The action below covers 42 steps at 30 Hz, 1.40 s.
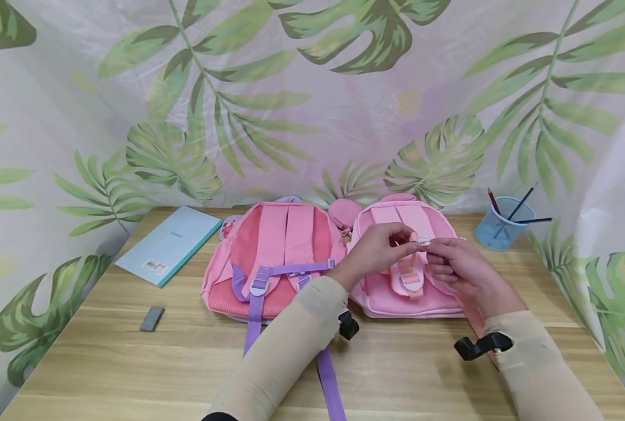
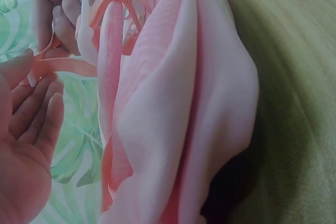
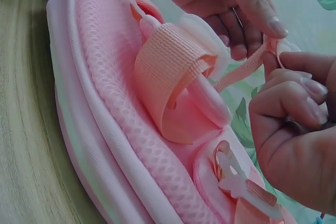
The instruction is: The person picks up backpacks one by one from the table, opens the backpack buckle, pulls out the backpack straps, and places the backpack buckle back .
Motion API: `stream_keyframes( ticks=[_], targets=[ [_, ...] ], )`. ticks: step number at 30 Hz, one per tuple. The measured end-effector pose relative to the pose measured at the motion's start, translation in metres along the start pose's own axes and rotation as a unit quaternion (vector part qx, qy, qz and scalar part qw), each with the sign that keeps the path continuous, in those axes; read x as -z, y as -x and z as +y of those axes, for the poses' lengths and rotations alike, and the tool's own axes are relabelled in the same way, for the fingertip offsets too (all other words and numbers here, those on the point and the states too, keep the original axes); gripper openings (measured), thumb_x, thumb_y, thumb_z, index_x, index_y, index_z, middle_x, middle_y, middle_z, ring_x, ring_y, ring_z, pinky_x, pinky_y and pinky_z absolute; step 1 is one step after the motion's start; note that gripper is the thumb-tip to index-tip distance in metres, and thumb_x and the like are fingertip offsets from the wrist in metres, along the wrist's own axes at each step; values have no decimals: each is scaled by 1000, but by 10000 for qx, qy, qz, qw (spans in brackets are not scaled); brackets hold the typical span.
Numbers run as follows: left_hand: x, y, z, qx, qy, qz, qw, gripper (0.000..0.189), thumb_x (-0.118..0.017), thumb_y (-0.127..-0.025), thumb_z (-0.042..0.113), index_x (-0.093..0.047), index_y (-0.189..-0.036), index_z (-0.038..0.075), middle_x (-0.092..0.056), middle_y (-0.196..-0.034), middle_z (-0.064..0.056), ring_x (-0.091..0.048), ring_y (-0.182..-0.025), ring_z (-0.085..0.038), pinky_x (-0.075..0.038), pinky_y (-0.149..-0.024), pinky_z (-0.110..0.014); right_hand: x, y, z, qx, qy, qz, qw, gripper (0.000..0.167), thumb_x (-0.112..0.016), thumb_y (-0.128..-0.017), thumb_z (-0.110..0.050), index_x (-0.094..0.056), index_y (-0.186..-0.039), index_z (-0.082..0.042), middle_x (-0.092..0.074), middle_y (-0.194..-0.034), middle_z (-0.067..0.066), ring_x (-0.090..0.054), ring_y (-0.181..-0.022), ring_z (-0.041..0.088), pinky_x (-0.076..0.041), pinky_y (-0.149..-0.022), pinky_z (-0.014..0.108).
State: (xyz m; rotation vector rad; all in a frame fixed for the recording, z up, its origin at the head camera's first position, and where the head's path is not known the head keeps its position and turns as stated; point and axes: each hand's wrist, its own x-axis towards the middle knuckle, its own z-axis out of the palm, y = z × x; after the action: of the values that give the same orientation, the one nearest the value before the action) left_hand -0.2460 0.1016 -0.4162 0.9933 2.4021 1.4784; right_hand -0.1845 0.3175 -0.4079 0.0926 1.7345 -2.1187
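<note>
A light pink backpack [image 1: 380, 301] lies on the table with its strap side up. Above it, my left hand [image 1: 377, 251] pinches a narrow peach strap [image 2: 68, 66] between thumb and fingers. Close by on the right, my right hand [image 1: 465, 266] pinches a small white buckle [image 1: 424, 240] at the same strap. The fingertips of both hands nearly meet in the right wrist view, hiding part of the buckle. A wider peach webbing loop [image 3: 168, 77] stands up from the backpack's shoulder strap. Another white plastic buckle [image 3: 236, 182] sits lower on the bag.
A second pink backpack [image 1: 223, 266] with purple straps [image 1: 330, 383] lies to the left, partly behind the left forearm. Farther left are a light blue notebook [image 1: 167, 245] and a grey eraser [image 1: 152, 318]. A blue mesh cup [image 1: 493, 234] holding pencils stands at the back right.
</note>
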Motion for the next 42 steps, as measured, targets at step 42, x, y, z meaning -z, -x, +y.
stream_keyframes(
  ticks=[42],
  targets=[
    [-7, -2, -3, 119, -532, -429, 9976, 21, -80, -100, 24, -73, -113, 9, -71, -96, 0, -61, -85, -6, -50, -77, -16, -9, 1, -6, -61, 918, 609, 9939, 27, -49, -116, -29, -69, -103, -16, -51, -74, -6, -46, -59, 6, -38, -51, 17]
  ],
)
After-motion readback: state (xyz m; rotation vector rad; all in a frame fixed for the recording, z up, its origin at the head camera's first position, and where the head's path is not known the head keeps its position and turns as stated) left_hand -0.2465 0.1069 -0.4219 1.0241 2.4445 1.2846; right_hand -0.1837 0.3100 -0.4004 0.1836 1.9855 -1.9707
